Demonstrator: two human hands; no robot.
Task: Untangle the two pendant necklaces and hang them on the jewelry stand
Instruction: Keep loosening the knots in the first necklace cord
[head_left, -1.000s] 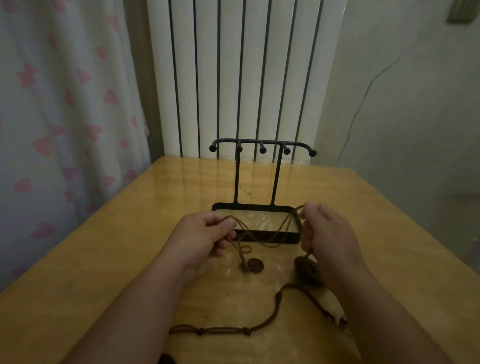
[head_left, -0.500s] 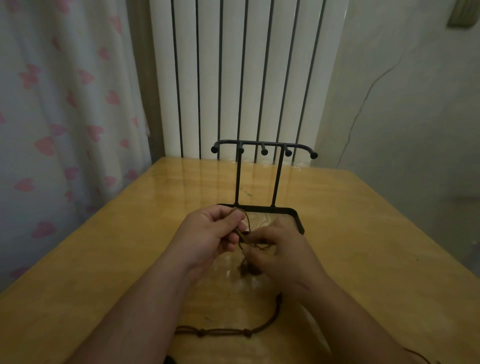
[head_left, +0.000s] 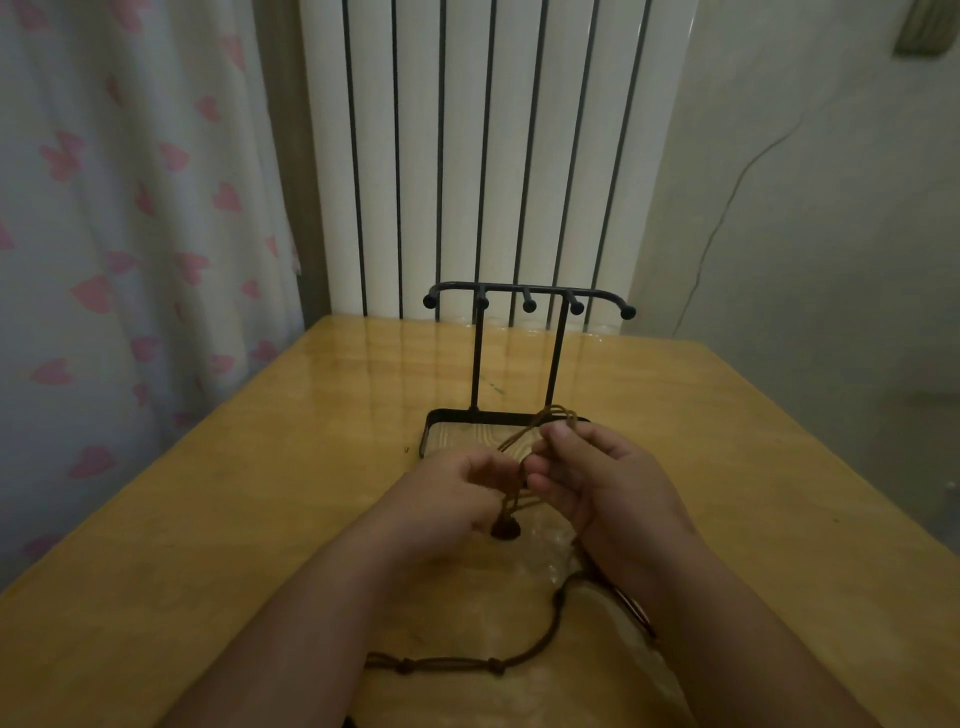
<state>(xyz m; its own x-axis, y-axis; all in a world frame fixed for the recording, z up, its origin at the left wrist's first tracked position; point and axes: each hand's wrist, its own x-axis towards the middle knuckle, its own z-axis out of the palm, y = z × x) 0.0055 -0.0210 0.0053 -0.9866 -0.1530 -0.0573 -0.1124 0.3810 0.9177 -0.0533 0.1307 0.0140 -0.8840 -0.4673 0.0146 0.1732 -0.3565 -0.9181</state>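
Observation:
Two brown cord necklaces lie tangled between my hands. My left hand (head_left: 447, 493) pinches the cords just above a dark round pendant (head_left: 505, 528) that rests on the table. My right hand (head_left: 608, 488) holds a loop of cord (head_left: 550, 415) lifted over the stand's tray. A knotted length of cord (head_left: 524, 657) trails on the table near me, passing under my right wrist. The second pendant is hidden. The black metal jewelry stand (head_left: 527, 301), its hooks bare, stands right behind my hands.
The wooden table (head_left: 234, 519) ends at a white radiator (head_left: 493, 156) behind the stand. A curtain with pink hearts (head_left: 130, 234) hangs on the left, and a pale wall is on the right. The stand's tray base (head_left: 452, 431) has a wooden floor.
My right hand came in from the right to meet the left, then rose slightly, lifting a loop of cord over the tray. The left hand stayed nearly in place.

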